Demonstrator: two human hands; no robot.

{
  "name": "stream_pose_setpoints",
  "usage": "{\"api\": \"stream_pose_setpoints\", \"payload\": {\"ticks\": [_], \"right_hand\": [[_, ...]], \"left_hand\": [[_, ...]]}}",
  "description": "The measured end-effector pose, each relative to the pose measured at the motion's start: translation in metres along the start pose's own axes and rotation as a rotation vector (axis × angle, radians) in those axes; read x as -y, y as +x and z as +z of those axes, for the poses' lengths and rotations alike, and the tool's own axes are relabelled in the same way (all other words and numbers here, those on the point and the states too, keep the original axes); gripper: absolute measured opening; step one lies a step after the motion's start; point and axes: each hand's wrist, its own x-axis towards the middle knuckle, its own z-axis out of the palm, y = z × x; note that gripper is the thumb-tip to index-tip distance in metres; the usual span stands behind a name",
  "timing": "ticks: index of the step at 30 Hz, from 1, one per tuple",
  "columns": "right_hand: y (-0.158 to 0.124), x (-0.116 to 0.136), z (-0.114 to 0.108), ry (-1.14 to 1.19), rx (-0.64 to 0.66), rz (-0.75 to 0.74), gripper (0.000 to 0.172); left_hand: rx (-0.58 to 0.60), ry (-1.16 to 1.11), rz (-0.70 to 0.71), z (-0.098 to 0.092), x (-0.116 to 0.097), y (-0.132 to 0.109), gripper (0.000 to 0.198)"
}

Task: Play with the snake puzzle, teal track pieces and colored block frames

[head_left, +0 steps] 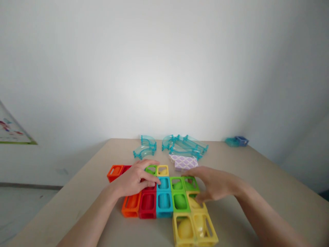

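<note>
A flat cluster of coloured cube blocks with windowed sides lies on the table before me. My left hand (138, 175) rests across its left half, fingers spread, with a fingertip at a blue block (163, 184) and the thumb over a red block (148, 202). At the right edge, my right hand (214, 183) curves around a green block (190, 184). Its fingers reach the block's far side, and the thumb lies at a yellow block (194, 203). Nearest me sit joined yellow blocks (183, 229). An orange block (131, 204) forms the front left corner. My left hand hides some blocks.
Behind the cluster lie a purple patterned piece (185, 162), curved clear teal track pieces (145, 151) and straight ones (185, 147). A small blue basket-like piece (241, 141) stands at the back right. A white wall (164, 68) rises behind the table (89, 185).
</note>
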Motion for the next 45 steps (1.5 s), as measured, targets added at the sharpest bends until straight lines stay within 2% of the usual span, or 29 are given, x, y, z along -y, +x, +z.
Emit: {"api": "stream_pose_setpoints", "payload": {"ticks": [2,3,7,11,16,20,22,24,26,28,30,31,34,37,41,43,45], "right_hand": [[0.004,0.002,0.005,-0.011,0.036,0.040,0.052],[0.007,0.003,0.008,-0.015,0.051,0.051,0.051],[0.014,0.011,0.012,-0.010,0.046,0.037,0.058],[0.015,0.011,0.008,-0.022,0.013,0.033,0.056],[0.016,0.005,0.004,-0.026,0.043,0.046,0.039],[0.014,-0.003,-0.004,-0.007,0.065,0.111,0.019],[0.011,-0.008,-0.011,-0.006,0.013,0.155,0.011],[0.010,-0.008,-0.015,-0.016,-0.143,0.181,0.009],[0.012,-0.002,-0.013,0.012,-0.352,0.178,0.012],[0.017,0.012,-0.002,0.093,-0.526,0.152,0.015],[0.025,0.030,0.016,0.186,-0.636,0.117,0.016],[0.029,0.038,0.026,0.218,-0.661,0.096,0.017],[0.039,0.054,0.053,0.292,-0.664,0.049,0.029],[0.044,0.052,0.067,0.414,-0.661,0.032,0.041],[0.045,0.040,0.072,0.666,-0.559,-0.120,0.060],[0.045,0.038,0.074,0.680,-0.538,-0.195,0.069],[0.044,0.038,0.076,0.599,-0.544,-0.239,0.076]], "left_hand": [[-0.040,0.049,0.051,0.001,-0.014,0.001,0.026],[-0.024,0.061,0.084,0.002,-0.023,0.002,0.029],[0.229,0.053,0.263,0.011,-0.063,0.008,0.062],[0.261,0.073,0.283,0.019,-0.079,0.012,0.064],[0.252,0.080,0.285,0.019,-0.078,0.011,0.066],[0.205,0.064,0.293,0.018,-0.079,0.009,0.070],[0.173,0.033,0.306,0.019,-0.078,0.007,0.068],[0.136,-0.027,0.303,0.020,-0.073,0.005,0.064],[0.024,-0.137,0.253,0.023,-0.066,0.004,0.061],[-0.165,-0.241,0.170,0.025,-0.058,0.003,0.065],[-0.309,-0.273,0.124,0.025,-0.051,0.004,0.071],[-0.330,-0.257,0.124,0.025,-0.049,0.005,0.074],[-0.273,-0.160,0.145,0.022,-0.046,0.007,0.069],[-0.237,-0.112,0.113,0.018,-0.045,0.008,0.052],[-0.295,-0.158,0.065,0.015,-0.039,0.007,0.034],[-0.344,-0.206,0.041,0.015,-0.033,0.006,0.029],[-0.382,-0.241,0.012,0.015,-0.027,0.004,0.031]]}}
